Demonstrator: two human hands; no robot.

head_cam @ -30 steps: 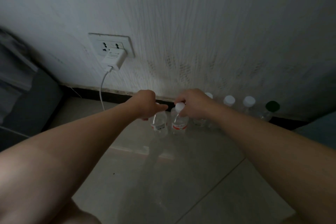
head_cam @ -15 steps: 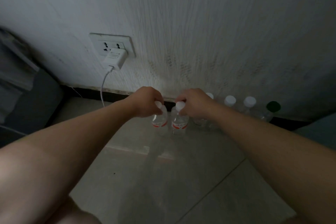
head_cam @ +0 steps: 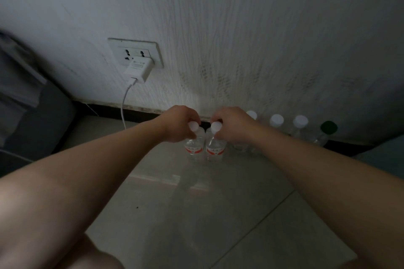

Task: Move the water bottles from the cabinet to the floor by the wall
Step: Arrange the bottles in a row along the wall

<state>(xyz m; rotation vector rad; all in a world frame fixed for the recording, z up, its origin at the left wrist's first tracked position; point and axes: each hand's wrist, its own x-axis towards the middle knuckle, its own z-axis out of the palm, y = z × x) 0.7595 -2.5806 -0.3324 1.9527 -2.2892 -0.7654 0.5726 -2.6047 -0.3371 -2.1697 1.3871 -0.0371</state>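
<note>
Bottles stand touching on the floor [head_cam: 196, 214] at twelve o'clock: left hand [head_cam: 178, 123] fingers grip the left bottle [head_cam: 193, 144], right hand [head_cam: 232, 123] fingers the right bottle [head_cam: 215, 145]

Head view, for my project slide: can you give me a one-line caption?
Left hand and right hand each grip a water bottle's neck, standing the pair beside the row along the wall.

White charger [head_cam: 138, 69] plugged into wall socket [head_cam: 135, 51]; white cable [head_cam: 123, 109] hangs to tiled floor [head_cam: 196, 220].

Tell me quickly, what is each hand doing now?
Left hand: closed on the left bottle at its neck.
Right hand: closed on the right bottle at its neck.
</note>
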